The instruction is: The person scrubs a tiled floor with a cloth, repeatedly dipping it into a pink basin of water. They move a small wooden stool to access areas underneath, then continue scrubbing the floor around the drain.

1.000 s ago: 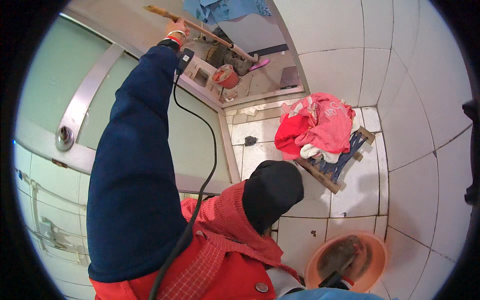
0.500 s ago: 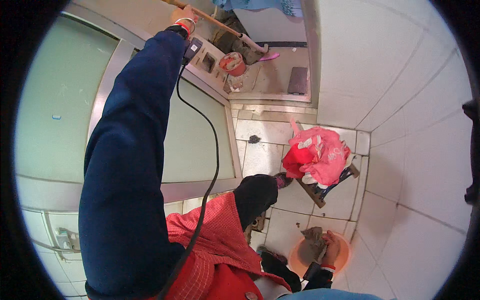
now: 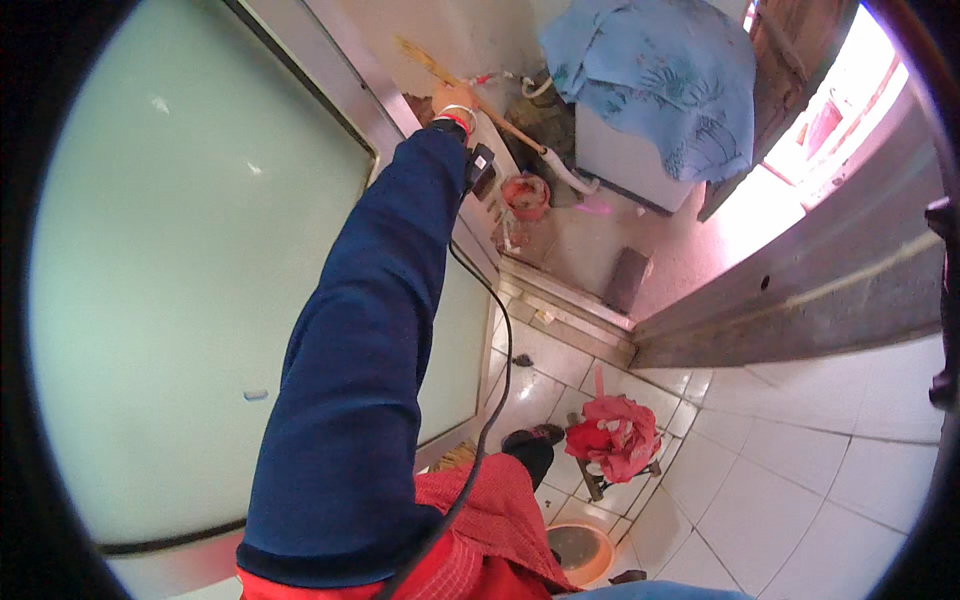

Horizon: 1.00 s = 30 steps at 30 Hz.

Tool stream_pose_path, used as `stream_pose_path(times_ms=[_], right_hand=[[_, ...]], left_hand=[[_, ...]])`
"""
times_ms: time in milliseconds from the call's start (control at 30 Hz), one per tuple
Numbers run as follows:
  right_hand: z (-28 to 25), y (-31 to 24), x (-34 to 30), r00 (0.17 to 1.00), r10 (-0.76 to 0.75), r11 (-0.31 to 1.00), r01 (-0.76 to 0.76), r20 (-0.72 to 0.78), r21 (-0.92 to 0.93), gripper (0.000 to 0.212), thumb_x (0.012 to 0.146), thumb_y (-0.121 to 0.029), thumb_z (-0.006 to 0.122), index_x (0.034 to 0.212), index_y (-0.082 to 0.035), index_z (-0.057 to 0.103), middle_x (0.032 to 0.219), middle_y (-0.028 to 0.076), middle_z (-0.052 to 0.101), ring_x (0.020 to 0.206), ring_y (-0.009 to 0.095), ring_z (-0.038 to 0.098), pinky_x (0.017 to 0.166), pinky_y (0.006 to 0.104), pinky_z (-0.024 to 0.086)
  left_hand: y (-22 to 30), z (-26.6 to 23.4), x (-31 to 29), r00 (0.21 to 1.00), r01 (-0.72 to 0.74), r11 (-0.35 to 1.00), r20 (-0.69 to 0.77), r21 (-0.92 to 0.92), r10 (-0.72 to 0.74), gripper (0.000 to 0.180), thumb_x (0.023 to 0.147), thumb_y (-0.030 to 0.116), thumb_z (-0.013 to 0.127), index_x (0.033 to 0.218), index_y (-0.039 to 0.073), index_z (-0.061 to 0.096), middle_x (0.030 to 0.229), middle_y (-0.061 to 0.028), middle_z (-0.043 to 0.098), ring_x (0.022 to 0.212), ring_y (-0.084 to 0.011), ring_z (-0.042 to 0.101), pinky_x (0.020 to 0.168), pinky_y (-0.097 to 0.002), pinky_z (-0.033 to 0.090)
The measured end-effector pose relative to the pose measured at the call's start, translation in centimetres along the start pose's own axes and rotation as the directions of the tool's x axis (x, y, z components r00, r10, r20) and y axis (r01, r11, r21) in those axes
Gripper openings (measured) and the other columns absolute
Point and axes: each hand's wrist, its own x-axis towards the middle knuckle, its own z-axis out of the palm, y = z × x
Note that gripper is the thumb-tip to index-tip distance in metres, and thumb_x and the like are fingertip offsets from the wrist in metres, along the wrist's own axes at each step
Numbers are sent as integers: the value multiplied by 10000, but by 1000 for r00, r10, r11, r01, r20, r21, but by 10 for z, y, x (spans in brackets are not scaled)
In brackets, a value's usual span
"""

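My left arm, in a dark blue sleeve, stretches up and away to the far side. At its end my left hand [image 3: 455, 98] is closed on a thin wooden stick [image 3: 518, 134], the fingers partly hidden. The stick slants down to the right and ends in a pale, curved tube-like piece [image 3: 570, 174]. Below it stands a small reddish bucket [image 3: 526, 196] with clutter inside. Near the bottom edge, an orange basin [image 3: 597, 573] holds greyish water, with a small dark shape [image 3: 628, 577] beside it. My right hand does not show.
A frosted glass panel [image 3: 200, 300] fills the left. Red and pink clothes [image 3: 615, 438] lie on a low stool on the white tiled floor. A raised sill [image 3: 570, 300] crosses ahead. Beyond it are a blue cloth [image 3: 650, 80] over a white box and a dark flat block [image 3: 627, 280].
The view has swung up and turned, bringing in the blue cloth and a bright doorway. My right hand, earlier at the basin with a grey cloth, has left the view. My left hand stays at the stick.
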Motion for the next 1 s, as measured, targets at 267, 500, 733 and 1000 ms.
stream_pose_path(times_ms=[267,500,733,1000], right_hand=[[23,-24,-2,999,-17,991,23,-46,134,394,809,-28,488,1196,44,486,816,152,637,744,195,614,655,269,515],[25,-41,11,989,134,991,-134,63,5,603,804,-38,541,1355,10,302,891,183,635,666,203,609,606,283,521],[55,-71,3,915,-401,819,379,44,-430,343,844,-222,526,1080,20,586,793,82,641,684,149,586,612,256,461],[49,-15,20,985,-142,969,159,-100,189,370,837,-91,483,1188,15,536,998,103,614,932,160,557,794,245,438]], left_hand=[[-80,-4,144,770,-607,162,526,778,360,325,892,279,433,1012,44,623,1067,-162,627,968,-331,594,840,-446,437],[-42,-51,85,912,-249,812,409,528,14,357,847,255,590,1120,42,498,1067,-132,565,939,-281,567,765,-446,472],[-21,10,-122,674,440,888,605,132,-424,353,891,179,530,1220,76,456,1089,-94,572,858,-240,620,642,-348,518],[-131,3,-416,109,394,667,688,633,-717,255,879,176,518,1130,132,529,1055,-36,595,733,-215,633,535,-303,480]])
